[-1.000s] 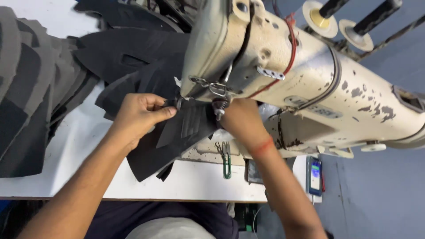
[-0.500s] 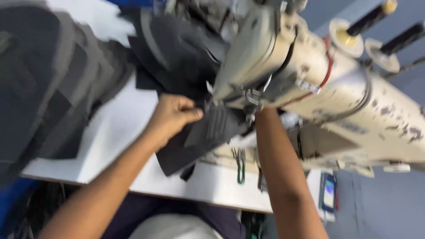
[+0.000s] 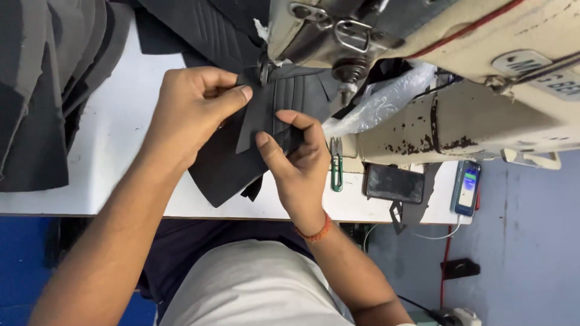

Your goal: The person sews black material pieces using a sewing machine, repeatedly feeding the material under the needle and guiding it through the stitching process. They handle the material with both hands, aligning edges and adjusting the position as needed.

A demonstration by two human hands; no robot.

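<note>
A: The black fabric piece [image 3: 266,130] lies on the white bench [image 3: 115,175] right under the needle head of the sewing machine [image 3: 423,66], and both hands now have it. A second ago the right hand was up near the presser area; it has come down onto the cloth.

B: And the left?

A: The left hand [image 3: 190,115] is curled, thumb and fingers pinching the cloth's edge. The right hand [image 3: 296,160] pinches a narrow dark strip against the ribbed panel. I'd judge the two layers are being lined up at the needle rather than fed yet.

B: What's around, from the left?

A: A stack of dark cut panels [image 3: 42,90] on the bench's left side. Right of the hands, green thread snips [image 3: 335,169] lie just beside the right fingers, then a dark phone [image 3: 394,183], and a lit phone [image 3: 467,187] near the bench edge.

B: Anything in the way?

A: A crumpled clear plastic bag [image 3: 386,93] hangs beside the needle, near the cloth.
</note>
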